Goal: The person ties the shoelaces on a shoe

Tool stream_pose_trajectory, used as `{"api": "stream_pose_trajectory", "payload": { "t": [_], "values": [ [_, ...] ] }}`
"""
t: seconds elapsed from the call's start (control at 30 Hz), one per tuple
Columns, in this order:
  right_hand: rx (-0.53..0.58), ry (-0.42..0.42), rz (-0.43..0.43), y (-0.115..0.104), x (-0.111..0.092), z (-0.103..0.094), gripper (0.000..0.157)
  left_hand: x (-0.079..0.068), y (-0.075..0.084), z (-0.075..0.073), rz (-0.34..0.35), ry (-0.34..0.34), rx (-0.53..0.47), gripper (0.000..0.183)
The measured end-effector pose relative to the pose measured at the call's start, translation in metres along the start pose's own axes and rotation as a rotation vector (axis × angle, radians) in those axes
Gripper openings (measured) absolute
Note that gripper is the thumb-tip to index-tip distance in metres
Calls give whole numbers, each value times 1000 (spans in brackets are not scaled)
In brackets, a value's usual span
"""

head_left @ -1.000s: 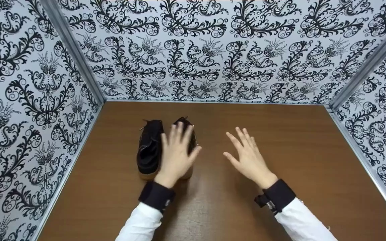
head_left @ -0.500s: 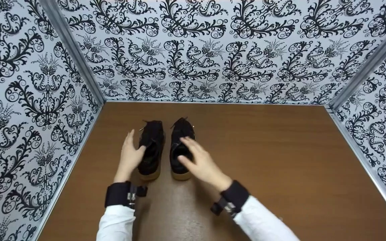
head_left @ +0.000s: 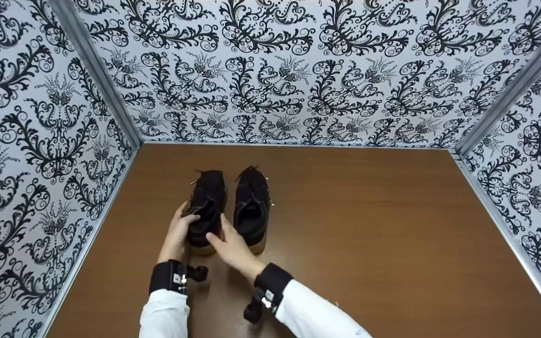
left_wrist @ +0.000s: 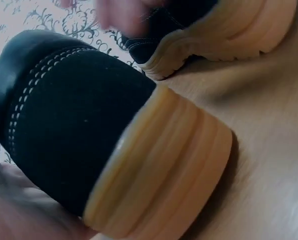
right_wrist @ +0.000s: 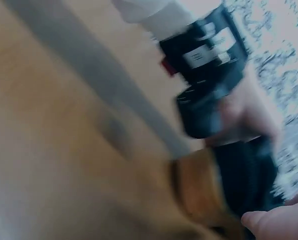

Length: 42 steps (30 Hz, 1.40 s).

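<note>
Two dark lace-up shoes with thick tan soles stand side by side, heels toward me: the left shoe (head_left: 208,192) and the right shoe (head_left: 252,197). My left hand (head_left: 176,234) grips the left shoe from its outer side, thumb over the collar; in the left wrist view that shoe's stitched heel (left_wrist: 79,115) fills the middle. Between the two heels is my right hand (head_left: 233,246), its fingers fairly straight and its thumb close to the left shoe's heel. Whether it touches the shoe is hard to tell. Blurred right fingers (left_wrist: 121,15) show above the shoe.
The shoes stand on the left part of a brown wooden tabletop (head_left: 369,225). Patterned black-and-white panels (head_left: 298,75) with grey metal edging enclose the back and both sides. Each wrist carries a black strap with a small camera (head_left: 254,310).
Both hands came down to the left shoe. My left hand moved left to its outer side and took hold; my right hand swept left from over the table to between the shoes.
</note>
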State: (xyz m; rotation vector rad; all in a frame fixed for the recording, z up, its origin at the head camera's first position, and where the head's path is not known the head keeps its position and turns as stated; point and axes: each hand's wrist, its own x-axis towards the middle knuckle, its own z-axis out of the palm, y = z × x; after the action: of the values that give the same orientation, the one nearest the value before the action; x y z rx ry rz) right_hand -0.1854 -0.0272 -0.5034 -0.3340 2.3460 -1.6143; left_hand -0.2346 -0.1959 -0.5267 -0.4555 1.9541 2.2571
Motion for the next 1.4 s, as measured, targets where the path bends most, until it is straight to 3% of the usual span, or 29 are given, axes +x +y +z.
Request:
{"api": "stream_pose_trajectory", "payload": {
  "t": [0.1, 0.17, 0.53, 1.0, 1.17, 1.4],
  "values": [
    [163, -7, 120, 13, 8, 10, 71, 0, -3, 0, -10, 12, -70, 72],
    [222, -11, 149, 20, 13, 14, 70, -1, -4, 1, -5, 25, -78, 71],
    [274, -43, 102, 33, 23, 23, 68, -4, -8, 13, 8, 79, -94, 70],
    [337, -92, 93, 26, 18, 20, 72, -11, -11, 23, 84, 61, -163, 68],
    [332, -90, 77, 19, 16, 19, 69, -20, 0, 26, 64, 71, -175, 70],
    [393, -89, 85, -6, 7, 2, 72, -32, 31, 39, 54, 75, -173, 73]
  ]
}}
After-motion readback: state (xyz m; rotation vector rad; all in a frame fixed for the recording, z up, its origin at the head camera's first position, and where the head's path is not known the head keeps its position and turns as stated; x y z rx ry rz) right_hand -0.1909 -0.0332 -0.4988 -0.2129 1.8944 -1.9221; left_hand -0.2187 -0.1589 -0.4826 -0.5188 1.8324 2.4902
